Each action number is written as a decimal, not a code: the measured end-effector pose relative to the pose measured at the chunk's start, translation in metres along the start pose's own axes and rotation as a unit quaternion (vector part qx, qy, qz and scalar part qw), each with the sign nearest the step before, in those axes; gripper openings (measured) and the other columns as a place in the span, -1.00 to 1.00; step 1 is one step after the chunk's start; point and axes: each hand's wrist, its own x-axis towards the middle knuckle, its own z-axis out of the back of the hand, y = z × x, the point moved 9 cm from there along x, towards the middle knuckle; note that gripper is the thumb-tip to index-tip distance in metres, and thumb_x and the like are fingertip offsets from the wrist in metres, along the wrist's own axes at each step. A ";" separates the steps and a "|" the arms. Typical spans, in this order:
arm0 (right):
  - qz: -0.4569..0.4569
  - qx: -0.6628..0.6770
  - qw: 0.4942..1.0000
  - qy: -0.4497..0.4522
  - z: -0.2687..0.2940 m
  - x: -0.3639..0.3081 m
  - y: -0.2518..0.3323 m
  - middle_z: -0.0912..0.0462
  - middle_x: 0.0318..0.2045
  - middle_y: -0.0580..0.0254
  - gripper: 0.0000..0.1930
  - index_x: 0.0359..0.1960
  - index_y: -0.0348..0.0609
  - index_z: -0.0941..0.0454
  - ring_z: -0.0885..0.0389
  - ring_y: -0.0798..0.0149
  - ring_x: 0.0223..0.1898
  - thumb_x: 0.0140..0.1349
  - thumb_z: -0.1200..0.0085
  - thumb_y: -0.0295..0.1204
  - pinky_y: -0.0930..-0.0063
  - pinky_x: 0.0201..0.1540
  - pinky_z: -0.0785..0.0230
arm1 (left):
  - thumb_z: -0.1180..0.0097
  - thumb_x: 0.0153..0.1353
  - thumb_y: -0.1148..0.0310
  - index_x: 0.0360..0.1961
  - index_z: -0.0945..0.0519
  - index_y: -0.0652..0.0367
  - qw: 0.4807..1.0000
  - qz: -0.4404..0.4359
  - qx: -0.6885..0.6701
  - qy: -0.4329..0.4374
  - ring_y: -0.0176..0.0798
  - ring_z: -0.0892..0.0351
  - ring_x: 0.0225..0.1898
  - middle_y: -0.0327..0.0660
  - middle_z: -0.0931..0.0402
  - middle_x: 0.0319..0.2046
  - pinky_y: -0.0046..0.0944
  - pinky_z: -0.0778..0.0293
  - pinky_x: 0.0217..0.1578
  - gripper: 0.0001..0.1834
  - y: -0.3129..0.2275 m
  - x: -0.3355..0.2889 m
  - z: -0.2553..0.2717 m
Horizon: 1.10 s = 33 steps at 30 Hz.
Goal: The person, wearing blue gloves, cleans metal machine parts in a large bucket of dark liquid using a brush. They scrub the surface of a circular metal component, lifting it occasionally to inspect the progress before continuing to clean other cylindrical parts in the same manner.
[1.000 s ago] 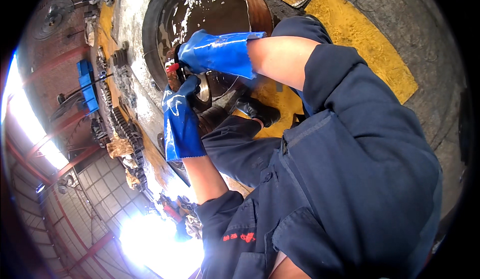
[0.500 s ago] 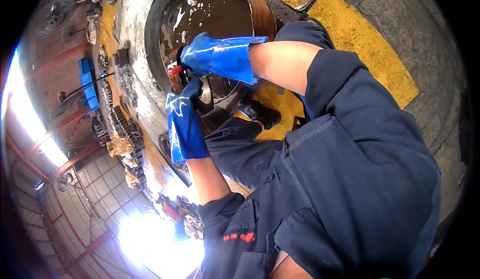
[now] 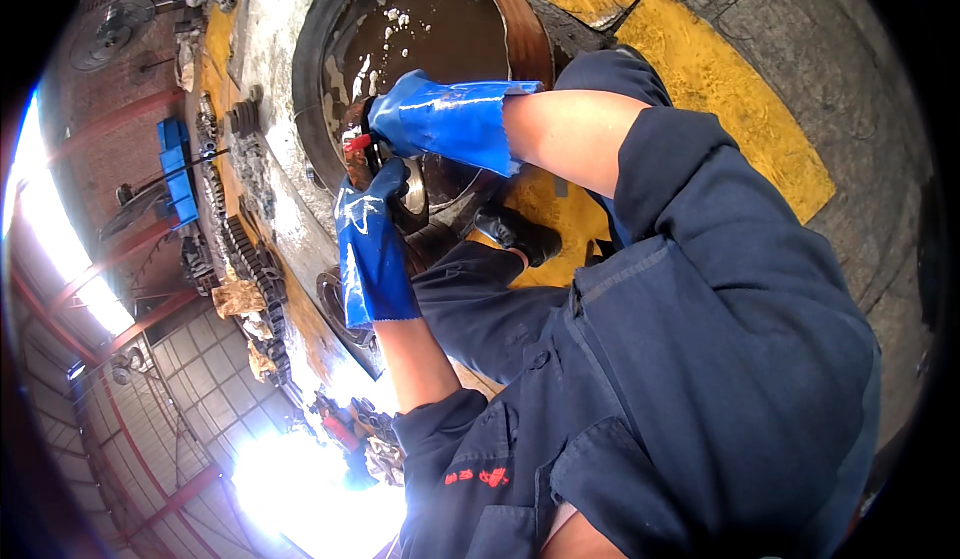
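A round, rust-brown metal part (image 3: 357, 167) stands at the near edge of a tub (image 3: 308, 109) of dark brown, foamy liquid. My left hand (image 3: 372, 249), in a blue rubber glove, is closed on the near side of this part. My right hand (image 3: 410, 119), gloved the same way, is bent over its upper side; its fingertips are hidden, as is whatever they hold. A small red piece (image 3: 357, 143) shows against the part just left of the right glove. Beneath the gloves, a shiny metal ring (image 3: 416, 199) is partly covered.
Left of the tub runs a worn metal bench top (image 3: 270, 69) with a row of dark metal parts (image 3: 250, 259) along it. A blue bin (image 3: 178, 174) and a fan (image 3: 120, 24) are farther left. Yellow floor plates (image 3: 720, 99) lie on the right, near my shoe (image 3: 520, 236).
Both gloves and the rust-brown part have shifted slightly right in the view. The red piece sits a little differently against the part. My grip looks much the same.
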 end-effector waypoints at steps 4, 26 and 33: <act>-0.007 -0.002 1.000 0.011 -0.002 0.003 0.000 -0.66 -0.69 0.24 -0.77 -0.72 0.01 -0.64 -0.68 0.01 -0.60 -0.23 -0.54 -0.44 0.15 -0.52 -0.49 | -0.15 0.40 0.35 0.00 -0.75 0.34 0.999 -0.020 0.036 0.014 -0.20 -0.61 -0.22 -0.09 -0.71 -0.22 -0.24 -0.47 -0.12 -0.69 -0.004 0.000 -0.001; 0.021 0.003 0.999 0.033 0.012 -0.012 0.005 -0.80 -0.43 0.09 -0.83 -0.38 -0.01 -0.83 -0.84 -0.03 -0.31 -0.05 -0.47 -0.36 0.21 -0.25 -0.68 | -0.31 0.30 0.28 -0.01 -0.72 0.30 0.995 0.058 -0.083 -0.002 -0.27 -0.57 -0.28 -0.22 -0.70 -0.29 -0.28 -0.43 -0.19 -0.66 0.011 0.005 -0.003; -0.024 -0.004 0.996 0.082 0.015 -0.011 0.005 -0.78 -0.49 0.12 -0.87 -0.44 -0.08 -0.81 -0.81 -0.01 -0.39 -0.06 -0.47 -0.41 0.18 -0.30 -0.64 | -0.33 0.30 0.26 0.01 -0.71 0.29 0.994 0.058 -0.092 0.002 -0.30 -0.54 -0.28 -0.24 -0.69 -0.28 -0.26 -0.43 -0.17 -0.63 0.014 0.004 -0.001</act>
